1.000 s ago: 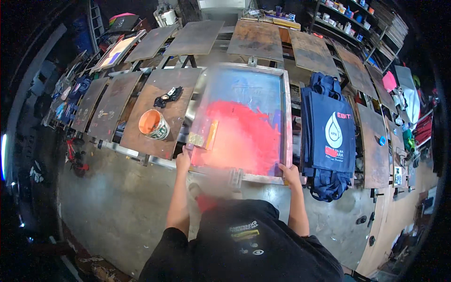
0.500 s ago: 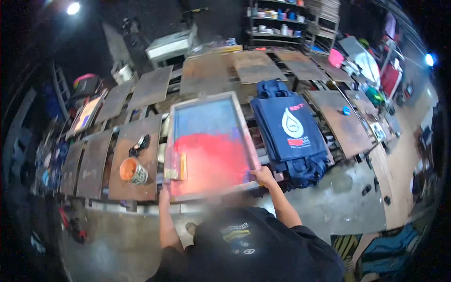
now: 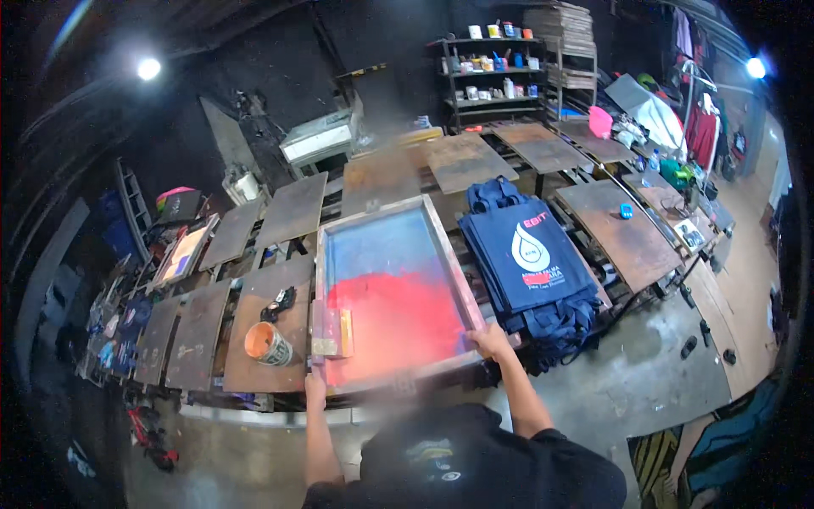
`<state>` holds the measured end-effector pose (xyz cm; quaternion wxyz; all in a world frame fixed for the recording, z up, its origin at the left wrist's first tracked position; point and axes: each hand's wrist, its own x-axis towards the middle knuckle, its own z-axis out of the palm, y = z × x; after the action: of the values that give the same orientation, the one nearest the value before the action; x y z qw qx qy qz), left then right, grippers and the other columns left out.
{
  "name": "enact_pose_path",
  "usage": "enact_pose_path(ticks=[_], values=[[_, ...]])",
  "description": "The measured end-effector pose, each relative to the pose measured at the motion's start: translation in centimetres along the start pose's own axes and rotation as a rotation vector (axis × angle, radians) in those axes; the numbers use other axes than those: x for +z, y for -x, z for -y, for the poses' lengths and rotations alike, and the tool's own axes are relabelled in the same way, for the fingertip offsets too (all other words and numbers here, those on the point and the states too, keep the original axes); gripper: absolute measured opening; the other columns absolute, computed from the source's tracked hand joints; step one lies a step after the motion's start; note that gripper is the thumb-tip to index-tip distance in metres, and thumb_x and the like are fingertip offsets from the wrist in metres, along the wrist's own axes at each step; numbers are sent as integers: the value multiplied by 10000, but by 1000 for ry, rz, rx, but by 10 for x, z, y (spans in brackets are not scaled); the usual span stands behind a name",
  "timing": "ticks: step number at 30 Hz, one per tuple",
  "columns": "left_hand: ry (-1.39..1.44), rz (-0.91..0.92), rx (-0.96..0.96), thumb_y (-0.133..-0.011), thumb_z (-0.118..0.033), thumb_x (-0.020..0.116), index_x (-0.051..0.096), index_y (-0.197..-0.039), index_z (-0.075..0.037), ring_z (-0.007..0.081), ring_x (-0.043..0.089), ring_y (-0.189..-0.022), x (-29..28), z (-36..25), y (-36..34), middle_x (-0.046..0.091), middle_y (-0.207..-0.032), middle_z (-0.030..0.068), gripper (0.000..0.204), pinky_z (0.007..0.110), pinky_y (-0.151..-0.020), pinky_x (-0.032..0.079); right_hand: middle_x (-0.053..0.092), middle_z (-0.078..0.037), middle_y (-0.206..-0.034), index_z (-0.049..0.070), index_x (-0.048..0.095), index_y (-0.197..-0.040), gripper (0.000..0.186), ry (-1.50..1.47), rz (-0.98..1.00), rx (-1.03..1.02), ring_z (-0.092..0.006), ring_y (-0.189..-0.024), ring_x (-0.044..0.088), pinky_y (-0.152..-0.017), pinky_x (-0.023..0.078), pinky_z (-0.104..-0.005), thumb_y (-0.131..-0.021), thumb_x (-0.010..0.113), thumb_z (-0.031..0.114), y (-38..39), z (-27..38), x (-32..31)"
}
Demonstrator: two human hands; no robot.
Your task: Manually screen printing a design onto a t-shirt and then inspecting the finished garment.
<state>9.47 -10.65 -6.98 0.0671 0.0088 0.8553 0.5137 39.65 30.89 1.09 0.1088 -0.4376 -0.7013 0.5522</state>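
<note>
A dark rack (image 3: 500,103) held tubs and bottles (image 3: 509,88), contents indistinct. The wooden-framed screen (image 3: 447,256), red ink (image 3: 394,314) spread over its mesh (image 3: 381,242), sat between navy bags (image 3: 506,271) and a board (image 3: 253,297) bearing a bucket (image 3: 278,351). Orange ink (image 3: 259,338) coated the bucket's inside, its depth unclear. A yellow-edged squeegee (image 3: 346,334) lay within the screen's left side. The right hand (image 3: 488,341) gripped the near right corner; the left hand (image 3: 315,390), partly hidden, the near left.

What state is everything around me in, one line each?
Screen frame, held by both hands.
Left hand, gripping near the frame's near left corner.
Right hand, gripping near the near right corner.
Red ink, spread over the frame's near part.
Squeegee-like tool, lying at the frame's left side.
Bucket, upright, open.
Navy tote bags, stacked.
Lamps, both lit.
</note>
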Motion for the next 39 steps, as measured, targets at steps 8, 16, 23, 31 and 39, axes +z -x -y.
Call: enact_pose_path(ticks=[8,16,23,31,39], values=[[48,-35,120,-1044,-498,424,614,-807,119,259,576,-679,-42,-50,48,636,-701,198,688,458,-663,452,556,-16,-596,8,654,-788,250,-178,-1,-169,-121,-440,499,-406,365,-317,-819,791,214,32,5,-7],[85,-68,136,-1041,-477,441,625,-872,107,260,604,-723,-129,-10,87,643,-748,209,635,453,-713,474,662,-76,-708,-61,680,-893,367,-53,6,-191,-162,-626,618,-583,495,-342,-793,790,274,141,59,5],[386,-226,29,-1066,-351,454,658,-842,3,103,506,-695,-261,44,165,590,-742,-9,466,346,-613,428,532,1,-609,23,618,-803,310,31,101,-283,-107,-495,498,-425,371,-298,-823,771,292,246,97,85],[490,-477,-33,-1081,-292,431,655,-848,-19,69,496,-647,-401,125,287,601,-740,-16,423,305,-570,423,590,-21,-660,11,651,-815,305,68,463,-351,-122,-583,546,-547,447,-314,-813,778,289,301,106,210],[422,-745,-204,-991,-286,500,554,-674,-4,97,440,-586,-474,224,396,487,-614,-25,427,375,-497,319,615,-39,-661,-2,646,-779,296,229,773,-417,-128,-602,569,-562,458,-325,-834,748,270,352,103,331]])
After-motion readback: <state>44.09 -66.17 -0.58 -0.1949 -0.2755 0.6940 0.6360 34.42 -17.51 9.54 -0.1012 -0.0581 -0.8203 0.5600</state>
